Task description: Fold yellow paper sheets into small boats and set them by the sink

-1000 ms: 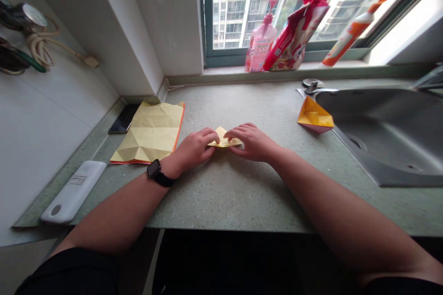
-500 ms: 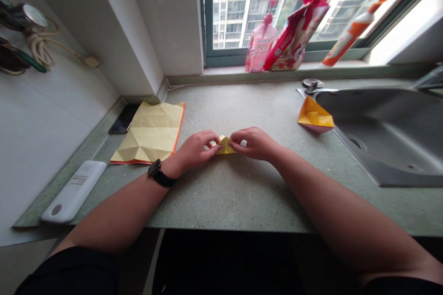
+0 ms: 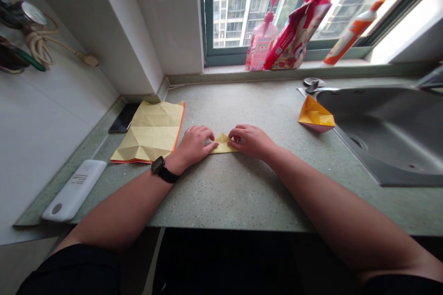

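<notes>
A small piece of folded yellow paper (image 3: pixel 223 144) lies on the speckled counter, its peak pointing away from me. My left hand (image 3: pixel 198 144) pinches its left side between thumb and fingers; a black watch is on that wrist. On the other side, my right hand (image 3: pixel 249 140) grips the paper's right part, fingers curled. Both hands cover the paper's ends. To the left lies a stack of creased paper sheets (image 3: pixel 148 129), pale yellow on top with orange edges. An orange-yellow folded paper boat (image 3: pixel 315 115) sits by the sink.
A metal sink (image 3: pixel 384 147) is set into the counter at right. A dark phone (image 3: pixel 123 119) lies partly under the sheets, and a white power bank (image 3: pixel 74 191) is near the left edge. On the windowsill stand a pink pump bottle (image 3: pixel 261 46), a red bag (image 3: pixel 297 32) and an orange-white bottle (image 3: pixel 356 32).
My hands have moved slightly apart along the yellow paper, the left one shifting left. The paper now looks flatter and wider between them.
</notes>
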The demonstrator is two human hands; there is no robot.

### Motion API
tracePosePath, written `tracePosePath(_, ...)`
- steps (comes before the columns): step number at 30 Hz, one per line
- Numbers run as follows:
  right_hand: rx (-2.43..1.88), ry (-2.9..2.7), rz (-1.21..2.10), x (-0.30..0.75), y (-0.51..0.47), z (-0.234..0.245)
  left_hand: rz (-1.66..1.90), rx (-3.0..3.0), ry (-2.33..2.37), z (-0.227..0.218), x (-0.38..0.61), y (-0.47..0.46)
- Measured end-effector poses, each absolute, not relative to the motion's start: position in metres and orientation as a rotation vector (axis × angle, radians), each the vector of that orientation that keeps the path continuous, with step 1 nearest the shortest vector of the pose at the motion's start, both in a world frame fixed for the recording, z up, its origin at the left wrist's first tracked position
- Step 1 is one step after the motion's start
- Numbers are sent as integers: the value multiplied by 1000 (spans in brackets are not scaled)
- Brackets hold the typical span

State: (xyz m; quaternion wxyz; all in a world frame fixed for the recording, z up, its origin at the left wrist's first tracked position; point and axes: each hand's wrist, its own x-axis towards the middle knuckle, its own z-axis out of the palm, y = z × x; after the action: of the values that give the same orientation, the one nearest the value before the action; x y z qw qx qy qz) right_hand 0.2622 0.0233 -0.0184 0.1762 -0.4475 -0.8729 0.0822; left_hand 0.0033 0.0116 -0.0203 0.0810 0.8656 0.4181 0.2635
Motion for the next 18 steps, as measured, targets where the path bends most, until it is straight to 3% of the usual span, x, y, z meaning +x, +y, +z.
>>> tracePosePath(18, -1183, -2438, 170, 263, 24, -25, 633, 2703, 1058, -10, 4, 7)
